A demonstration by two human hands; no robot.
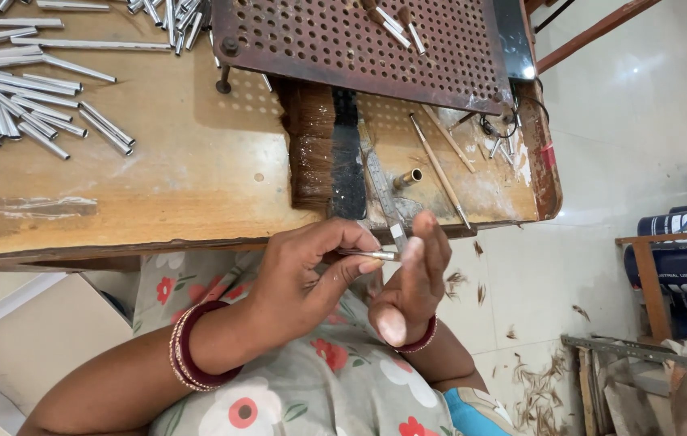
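My left hand (311,274), with red bangles on its wrist, pinches a small silver metal tube (377,255) between thumb and fingers, just below the wooden table's front edge (117,242). My right hand (412,282) is raised beside it, palm toward me and fingers stretched. Its fingertips touch the tube's right end and grip nothing that I can see. Both hands hover over my lap in a floral dress.
A bundle of brown bristles (311,153), a black strip (348,161), a metal ruler (384,194), a brass tube (408,178) and thin brushes (440,169) lie on the table. Silver tubes (20,105) are piled left. A rusty perforated plate (360,40) sits behind. Blue cans (682,266) stand right.
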